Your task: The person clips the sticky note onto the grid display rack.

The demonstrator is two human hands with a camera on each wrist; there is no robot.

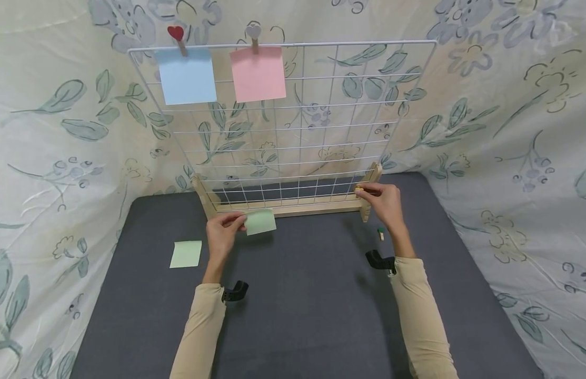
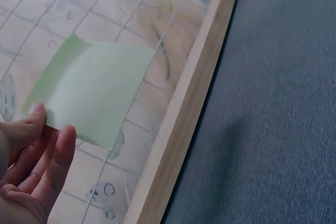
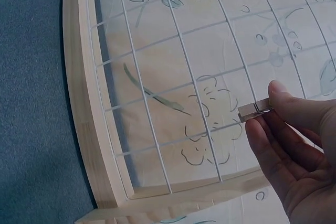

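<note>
My left hand (image 1: 221,237) pinches a light green sticky note (image 1: 261,222) by its edge, between thumb and fingers. In the left wrist view the note's far edge curls slightly. The note hangs in front of the lower part of a white wire grid (image 1: 321,43). Over by the grid's right foot, my right hand (image 1: 385,202) holds a small wooden clothespin (image 3: 253,111) between thumb and fingertips. Part of the clothespin is hidden by the fingers. A second green sticky note (image 1: 186,254) lies on the dark table, left of my left wrist.
The grid stands in a wooden base (image 1: 316,209). A blue sheet (image 1: 187,79) and a pink sheet (image 1: 258,76) hang from its top bar, held by heart-topped clothespins. Another small clothespin with a green top (image 1: 381,235) lies beside my right forearm. Floral cloth (image 1: 515,158) surrounds the table.
</note>
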